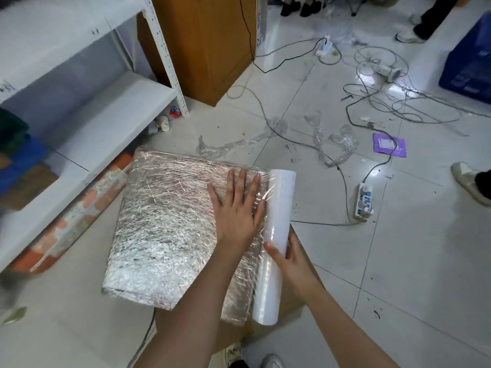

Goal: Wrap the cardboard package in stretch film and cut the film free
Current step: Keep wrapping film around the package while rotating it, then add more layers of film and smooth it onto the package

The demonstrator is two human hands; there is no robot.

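Observation:
The flat cardboard package [164, 224] lies on the tiled floor, its top covered in wrinkled, shiny stretch film. My left hand [236, 205] presses flat on the package's right part, fingers spread and straight. The white stretch film roll [279, 221] lies along the package's right edge, with film running from it onto the package. My right hand [289, 258] grips the roll near its middle, thumb on the left side and fingers round the right.
A white metal shelf [111, 112] stands at the left, with a brick-patterned roll [77, 208] beside the package. Scraps of film [239, 144], cables and a power strip [364, 200] litter the floor. People's feet show at the right and top; a blue crate [467, 62] stands at the far right.

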